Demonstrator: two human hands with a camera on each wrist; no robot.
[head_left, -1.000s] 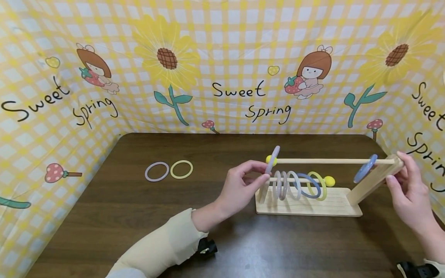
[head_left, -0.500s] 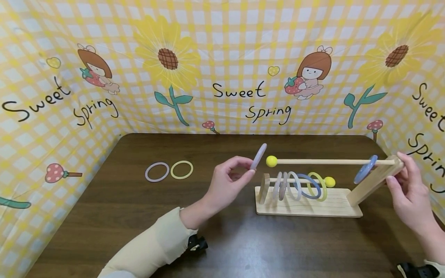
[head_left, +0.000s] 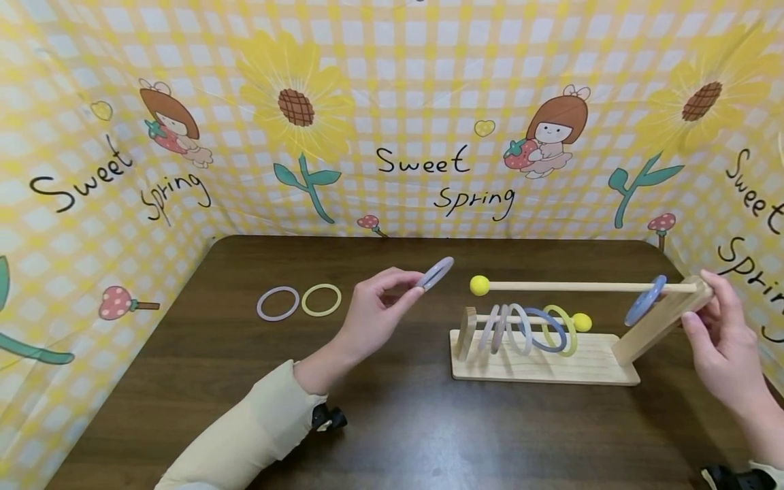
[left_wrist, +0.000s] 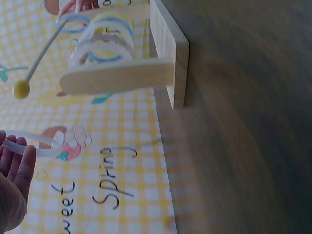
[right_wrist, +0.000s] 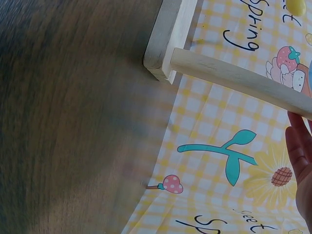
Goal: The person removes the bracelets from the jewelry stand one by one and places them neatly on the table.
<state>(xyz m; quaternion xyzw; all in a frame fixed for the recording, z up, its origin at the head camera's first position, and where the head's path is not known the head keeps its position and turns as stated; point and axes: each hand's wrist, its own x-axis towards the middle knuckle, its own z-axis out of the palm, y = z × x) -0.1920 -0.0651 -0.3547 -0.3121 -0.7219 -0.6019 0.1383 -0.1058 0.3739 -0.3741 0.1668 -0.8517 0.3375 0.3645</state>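
My left hand pinches a pale lilac ring between thumb and fingers, in the air left of the upper rod's yellow ball. The ring is apart from that ball. A wooden ring stand carries two level rods. One blue ring hangs near the right end of the upper rod. On the lower rod hang several rings, among them a blue ring and a yellow-green ring. My right hand holds the top of the stand's slanted right post.
A purple ring and a yellow ring lie flat side by side at the left of the dark wooden table. A yellow checked cloth closes off the back and sides.
My left hand has drawn the lilac ring leftward off the yellow ball end of the upper rod, and the ring has tilted flatter. My right hand stays at the post.
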